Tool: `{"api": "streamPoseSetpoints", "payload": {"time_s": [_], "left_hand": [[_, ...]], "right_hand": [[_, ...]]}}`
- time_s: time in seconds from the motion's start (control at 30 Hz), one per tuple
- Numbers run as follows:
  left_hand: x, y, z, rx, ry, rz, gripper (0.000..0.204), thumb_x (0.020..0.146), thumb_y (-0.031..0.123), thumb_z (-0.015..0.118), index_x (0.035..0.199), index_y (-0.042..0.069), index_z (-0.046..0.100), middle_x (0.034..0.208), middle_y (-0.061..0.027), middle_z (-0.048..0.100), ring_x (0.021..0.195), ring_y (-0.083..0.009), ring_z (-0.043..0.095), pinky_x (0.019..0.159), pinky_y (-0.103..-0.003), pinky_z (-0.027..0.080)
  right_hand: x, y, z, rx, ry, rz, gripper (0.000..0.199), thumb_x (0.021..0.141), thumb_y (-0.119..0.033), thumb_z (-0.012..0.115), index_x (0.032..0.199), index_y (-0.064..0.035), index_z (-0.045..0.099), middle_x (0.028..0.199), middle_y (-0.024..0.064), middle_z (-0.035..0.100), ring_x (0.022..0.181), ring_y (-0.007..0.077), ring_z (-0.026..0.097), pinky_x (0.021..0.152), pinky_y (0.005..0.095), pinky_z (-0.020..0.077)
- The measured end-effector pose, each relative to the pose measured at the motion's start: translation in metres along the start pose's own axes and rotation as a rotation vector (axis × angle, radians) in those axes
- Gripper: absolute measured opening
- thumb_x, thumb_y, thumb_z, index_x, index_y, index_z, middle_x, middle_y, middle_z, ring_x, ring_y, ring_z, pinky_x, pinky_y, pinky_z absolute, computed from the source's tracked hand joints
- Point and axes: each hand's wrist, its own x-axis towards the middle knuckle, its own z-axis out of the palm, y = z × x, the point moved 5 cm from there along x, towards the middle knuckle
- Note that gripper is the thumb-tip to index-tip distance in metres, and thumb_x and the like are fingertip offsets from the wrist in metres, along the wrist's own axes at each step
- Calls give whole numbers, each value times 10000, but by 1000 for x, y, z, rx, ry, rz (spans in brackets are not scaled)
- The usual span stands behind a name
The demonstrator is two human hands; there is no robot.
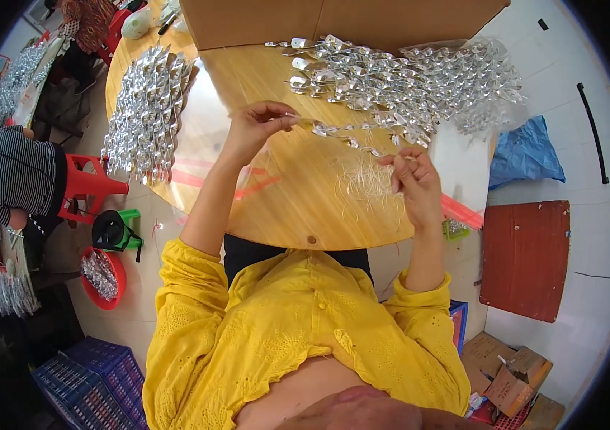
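My left hand (262, 130) is raised over the round table, thumb and fingers pinched at one end of a shiny silver twisted strip (344, 130). That strip stretches right toward a large bundle of similar silver twisted strips (384, 75). My right hand (415, 179) is closed in a pinch just below the bundle's near end; what its fingers hold is too small to make out. Beside it, a loose tangle of thin pale threads (369, 188) lies on the wood. Another bundle of twisted silver strips (148, 115) rests at the table's left side.
A cardboard box (348, 21) stands at the back of the wooden table (283, 211). Clear plastic (491, 118) lies under the right bundle. On the left are a person in a striped top (21, 172), red stool (90, 186), green stool (129, 229), red basin (115, 297) and blue crates (97, 387).
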Motion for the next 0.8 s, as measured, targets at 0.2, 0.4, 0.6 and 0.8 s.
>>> {"api": "streamPoseSetpoints", "payload": {"time_s": [0.2, 0.4, 0.6, 0.8], "left_hand": [[-4, 23, -7, -753, 84, 306, 98, 726, -26, 538, 814, 0, 570, 852, -100, 575, 783, -172, 552, 708, -277, 442], [-39, 78, -43, -791, 190, 703, 199, 797, 217, 476, 895, 61, 551, 933, -51, 555, 966, -245, 485, 894, -467, 319], [-127, 141, -47, -736, 8, 877, 237, 840, 310, 419, 990, 151, 508, 893, -47, 488, 643, -129, 407, 523, -221, 326], [-138, 53, -1, -239, 3, 137, 245, 830, 142, 428, 924, -52, 544, 829, -103, 517, 650, -123, 458, 535, -200, 357]], "right_hand": [[-3, 33, 7, -26, 26, 97, 122, 810, -144, 502, 874, -41, 506, 748, 57, 592, 495, 30, 414, 429, 142, 293], [-8, 41, 4, -23, 102, 99, 144, 791, -166, 537, 838, -31, 554, 707, 25, 582, 487, 30, 409, 445, 139, 318], [-11, 38, 9, -45, 38, 70, 164, 779, -153, 552, 875, -20, 562, 716, 34, 591, 488, 30, 402, 455, 143, 318], [-23, 23, 45, 101, -140, 126, 158, 785, -103, 533, 912, -9, 542, 788, 90, 605, 515, 40, 437, 483, 157, 355]]}}
